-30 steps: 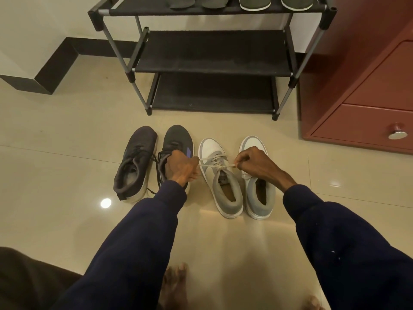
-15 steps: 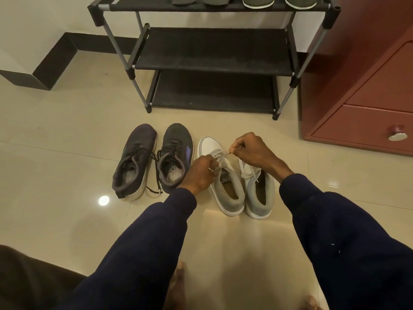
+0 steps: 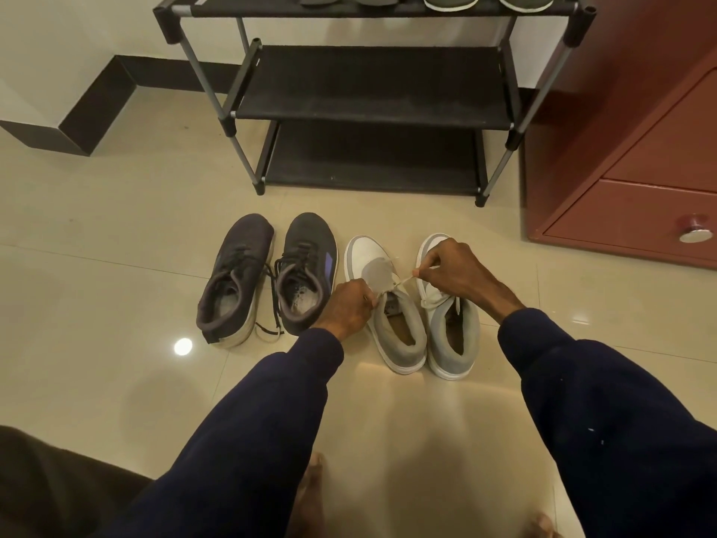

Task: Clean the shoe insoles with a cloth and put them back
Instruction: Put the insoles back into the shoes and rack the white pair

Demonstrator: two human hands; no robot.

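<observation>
Your left hand (image 3: 351,304) and right hand (image 3: 454,273) each hold a closed pinch grip on the thin white lace (image 3: 403,282) of the grey-and-white high-top sneaker (image 3: 366,250), probably to open it for its insole.

The dark shoes (image 3: 236,277) are charcoal, one bearing a purple stripe (image 3: 329,266); the pale shoes (image 3: 399,332) are white at the toe and grey at the collar. The rack (image 3: 368,83) is black, the cabinet (image 3: 640,110) maroon with a silver knob (image 3: 695,235), the floor (image 3: 97,266) beige, the sleeves (image 3: 271,421) navy.
</observation>
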